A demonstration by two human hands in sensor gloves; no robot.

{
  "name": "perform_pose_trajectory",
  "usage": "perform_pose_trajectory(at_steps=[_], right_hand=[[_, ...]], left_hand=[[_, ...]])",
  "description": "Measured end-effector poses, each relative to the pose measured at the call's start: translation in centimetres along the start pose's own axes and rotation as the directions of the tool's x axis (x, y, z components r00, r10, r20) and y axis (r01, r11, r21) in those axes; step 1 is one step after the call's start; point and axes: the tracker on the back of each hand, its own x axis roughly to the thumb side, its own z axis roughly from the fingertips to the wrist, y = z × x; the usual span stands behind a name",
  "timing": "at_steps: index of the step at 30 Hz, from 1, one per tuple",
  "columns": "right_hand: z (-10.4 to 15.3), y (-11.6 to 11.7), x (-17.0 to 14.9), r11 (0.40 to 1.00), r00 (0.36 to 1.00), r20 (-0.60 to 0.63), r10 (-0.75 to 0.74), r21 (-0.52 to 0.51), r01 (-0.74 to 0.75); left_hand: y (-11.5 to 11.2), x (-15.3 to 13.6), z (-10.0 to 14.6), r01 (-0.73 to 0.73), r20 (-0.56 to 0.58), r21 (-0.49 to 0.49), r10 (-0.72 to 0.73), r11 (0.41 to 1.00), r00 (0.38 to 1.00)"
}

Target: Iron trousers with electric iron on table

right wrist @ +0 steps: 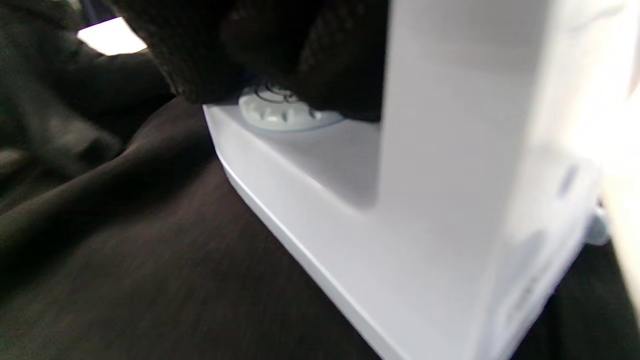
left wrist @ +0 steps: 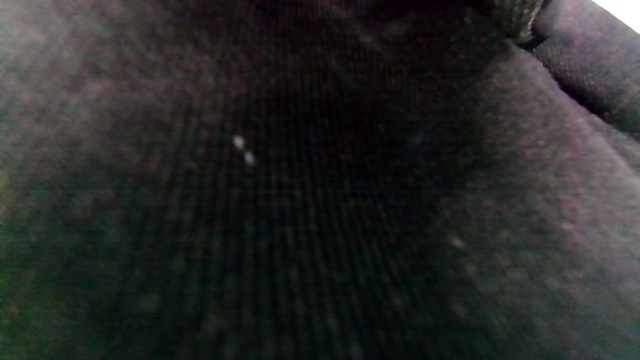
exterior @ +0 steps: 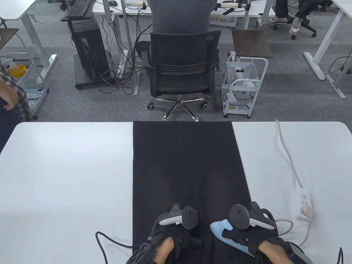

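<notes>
trousers (exterior: 187, 170) lie flat down the middle of the white table (exterior: 68, 170), right hand (exterior: 247, 233) gripping the pale blue iron (exterior: 220, 229) on their near end, left hand (exterior: 178, 236) resting on the cloth just beside, finger pose unclear.

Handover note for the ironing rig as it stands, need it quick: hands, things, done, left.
Left hand: rests on the trousers at their near end, holding nothing as far as the table view shows.
Right hand: grips the iron, which sits sole down on the right leg near the table's near edge.
Trousers lie lengthwise down the middle of the table, far end at the far edge.
Iron's cord runs to the power strip on the right.
Done: trousers laid out, iron plugged in and in hand.
Left: most of the length ahead of the iron; how much is already pressed cannot be told.
</notes>
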Motion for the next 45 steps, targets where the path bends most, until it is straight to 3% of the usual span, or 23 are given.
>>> perform_pose_trajectory(at_steps=[12, 16, 20, 25, 31, 45], right_hand=[[-11.8, -6.0, -3.9, 0.990, 0.957, -0.262, -0.121, -0.104, 0.096], [-14.2, -7.3, -5.3, 0.979, 0.913, -0.365, -0.180, -0.154, 0.131], [-14.9, -7.6, -5.7, 0.975, 0.897, -0.397, -0.195, -0.176, 0.134], [-14.3, -7.3, -5.2, 0.979, 0.906, -0.377, -0.190, -0.148, 0.143], [-11.7, -5.8, -3.3, 0.991, 0.965, -0.234, -0.115, -0.100, 0.094], [1.3, 0.8, 0.5, 0.999, 0.998, 0.062, 0.028, -0.036, -0.025]], left_hand=[[0.0, 0.1, -0.1, 0.005, -0.001, 0.003, -0.005, 1.000, 1.000], [0.0, 0.1, -0.1, 0.005, 0.000, 0.003, -0.005, 1.000, 1.000], [0.0, 0.1, -0.1, 0.005, 0.001, 0.003, -0.005, 1.000, 1.000], [0.0, 0.0, -0.1, 0.008, 0.000, 0.003, -0.008, 1.000, 1.000], [0.0, 0.0, -0.1, 0.009, 0.001, 0.005, -0.009, 1.000, 1.000], [-0.1, -0.1, -0.1, 0.016, -0.001, 0.011, -0.016, 1.000, 1.000]])
